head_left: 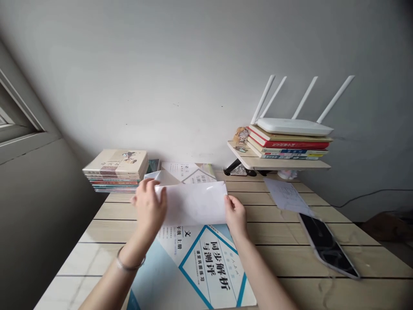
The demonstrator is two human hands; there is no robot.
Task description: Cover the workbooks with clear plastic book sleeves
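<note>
Both hands hold a glossy white sheet (195,203) above a blue-and-white workbook (206,267) that lies on the wooden desk (284,254). My left hand (149,206) grips the sheet's left edge, fingers curled over it. My right hand (235,213) pinches its right edge. The sheet curves up and hides the workbook's top part. A thin bracelet circles my left wrist.
A stack of books (116,170) sits at the back left. More printed booklets (190,172) lie behind the sheet. A small raised shelf (280,162) carries books and a white router (292,125). A paper (287,196) and a dark tablet (327,245) lie at right.
</note>
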